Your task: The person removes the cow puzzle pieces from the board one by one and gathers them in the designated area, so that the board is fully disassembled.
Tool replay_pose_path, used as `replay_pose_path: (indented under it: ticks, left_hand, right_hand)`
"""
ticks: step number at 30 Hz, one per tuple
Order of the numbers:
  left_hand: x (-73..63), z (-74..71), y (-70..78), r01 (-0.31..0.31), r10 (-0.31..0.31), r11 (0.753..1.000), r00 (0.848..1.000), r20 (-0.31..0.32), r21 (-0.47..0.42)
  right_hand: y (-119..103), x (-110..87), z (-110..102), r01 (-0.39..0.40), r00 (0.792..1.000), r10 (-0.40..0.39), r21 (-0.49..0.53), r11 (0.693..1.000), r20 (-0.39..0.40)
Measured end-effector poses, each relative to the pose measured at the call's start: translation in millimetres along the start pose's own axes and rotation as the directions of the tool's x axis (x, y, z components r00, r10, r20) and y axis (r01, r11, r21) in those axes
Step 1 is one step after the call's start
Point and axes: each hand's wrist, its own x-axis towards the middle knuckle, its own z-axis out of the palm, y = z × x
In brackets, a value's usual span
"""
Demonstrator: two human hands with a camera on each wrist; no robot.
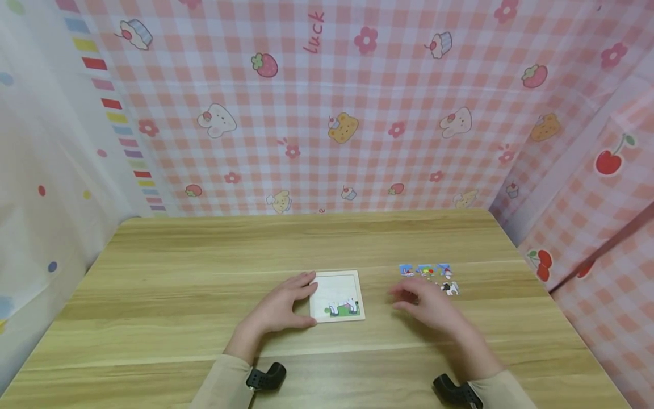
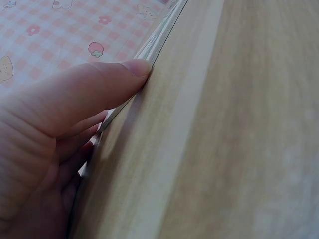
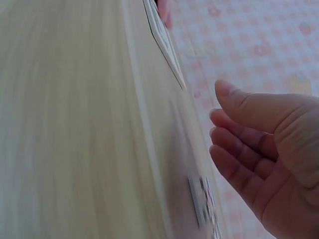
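Observation:
A small wooden jigsaw tray [image 1: 334, 286] with a pale raised rim lies flat on the table. Joined puzzle pieces [image 1: 346, 307], showing white animal legs on green, fill its lower right part. My left hand [image 1: 278, 304] holds the tray's left side, thumb at the lower left corner and fingertips at the upper left; in the left wrist view the thumb [image 2: 114, 82] presses on the rim. To the right of the tray, my right hand [image 1: 428, 304] hovers over the table with fingers loosely bent and nothing between them, as the right wrist view also shows.
Loose puzzle pieces [image 1: 426, 270] lie in a row beyond my right hand, with a black-and-white piece [image 1: 450, 288] nearer, partly behind the hand. The wooden table [image 1: 204, 267] ends at a pink checked cloth [image 1: 306, 159] behind and cloth hangings on both sides.

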Motion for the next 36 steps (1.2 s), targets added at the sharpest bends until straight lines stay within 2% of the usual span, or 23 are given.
replay_pose_path:
  ticks: [3, 10, 20, 30, 36]
  left_hand:
    - [-0.1, -0.4, 0.0, -0.001, 0.001, 1.000, 1.000, 0.000, 0.002]
    - [-0.1, -0.4, 0.5, -0.006, 0.006, 1.000, 1.000, 0.001, -0.005]
    - [-0.3, 0.1, 0.0, 0.000, 0.000, 1.000, 1.000, -0.003, -0.009]
    - [-0.4, -0.8, -0.3, -0.019, 0.019, 1.000, 1.000, -0.008, -0.010]
    - [-0.9, -0.7, -1.3, -0.015, 0.015, 1.000, 1.000, -0.004, 0.006]
  right_hand:
    - [-7, 8.5, 8, 0.028, 0.999, -0.027, -0.011, 1.000, 0.030]
    - [-24, 28.6, 24, 0.013, 0.990, -0.005, -0.055, 0.998, 0.144]
    - [-42, 48.4, 43, 0.042, 0.974, -0.024, -0.075, 0.996, 0.227]
    - [-51, 56.5, 55, 0.095, 0.971, -0.080, -0.054, 0.994, 0.224]
    - [-55, 57.1, 59, 0.058, 0.973, -0.047, -0.043, 0.997, 0.227]
